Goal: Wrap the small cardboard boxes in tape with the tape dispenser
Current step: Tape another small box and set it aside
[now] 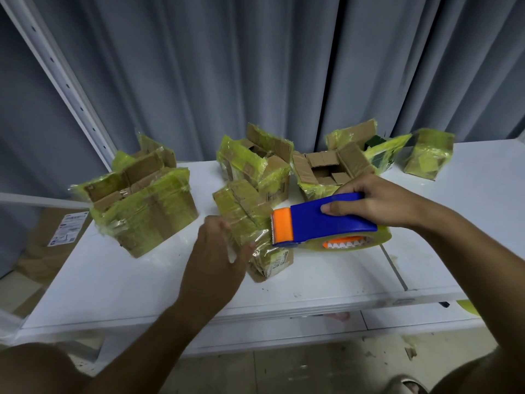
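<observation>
Near the middle of the white table (119,282) I see my left hand (218,257) gripping a small cardboard box (250,223), thumb and fingers curled round its near end; the box is brown, already sheathed in wrinkled yellowish tape, tilted with one corner on the table. Just right of it my right hand (377,200) is clenched round the blue tape dispenser (321,223), whose orange front and toothed blade touch the box's right side; a clear tape roll (358,241) sits under the blue body. Farther back, other taped boxes (142,200) stand with flaps open. Grey curtains (255,66) hang behind the table, and a white perforated upright (65,83) slants at far left.
</observation>
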The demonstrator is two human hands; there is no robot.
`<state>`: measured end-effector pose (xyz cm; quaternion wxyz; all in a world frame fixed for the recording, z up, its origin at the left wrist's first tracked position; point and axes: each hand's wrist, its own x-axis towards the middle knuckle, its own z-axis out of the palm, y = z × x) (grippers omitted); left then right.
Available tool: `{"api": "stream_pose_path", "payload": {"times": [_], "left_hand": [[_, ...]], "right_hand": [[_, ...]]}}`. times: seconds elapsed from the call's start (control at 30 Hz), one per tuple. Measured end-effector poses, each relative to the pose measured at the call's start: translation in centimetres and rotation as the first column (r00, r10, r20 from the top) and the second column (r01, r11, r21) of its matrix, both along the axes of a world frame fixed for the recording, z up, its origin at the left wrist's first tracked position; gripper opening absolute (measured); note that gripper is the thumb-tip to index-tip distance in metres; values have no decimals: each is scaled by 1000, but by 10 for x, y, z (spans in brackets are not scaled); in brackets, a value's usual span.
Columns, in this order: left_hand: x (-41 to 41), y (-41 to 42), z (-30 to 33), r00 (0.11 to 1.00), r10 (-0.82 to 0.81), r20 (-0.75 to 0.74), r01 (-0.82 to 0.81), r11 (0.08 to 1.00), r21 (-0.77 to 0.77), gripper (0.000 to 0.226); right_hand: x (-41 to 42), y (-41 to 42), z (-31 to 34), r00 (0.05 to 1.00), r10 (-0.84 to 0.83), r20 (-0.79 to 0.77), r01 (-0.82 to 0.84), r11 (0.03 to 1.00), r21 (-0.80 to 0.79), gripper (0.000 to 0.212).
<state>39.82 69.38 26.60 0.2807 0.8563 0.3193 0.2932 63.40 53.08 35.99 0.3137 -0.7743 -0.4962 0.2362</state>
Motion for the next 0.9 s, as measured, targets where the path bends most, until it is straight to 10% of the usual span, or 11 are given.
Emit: {"api": "stream_pose_path", "payload": {"times": [0.13,0.9], "left_hand": [[4,6,-24,977,-201,-77,211,824,526,41],[5,28,-19,951,-246,-185,303,856,419,44]], "right_hand": [[-1,0,0,1000,-16,-7,16,1000,-7,44],[-2,-1,-8,999,-5,-54,3,1000,-27,42]]}}
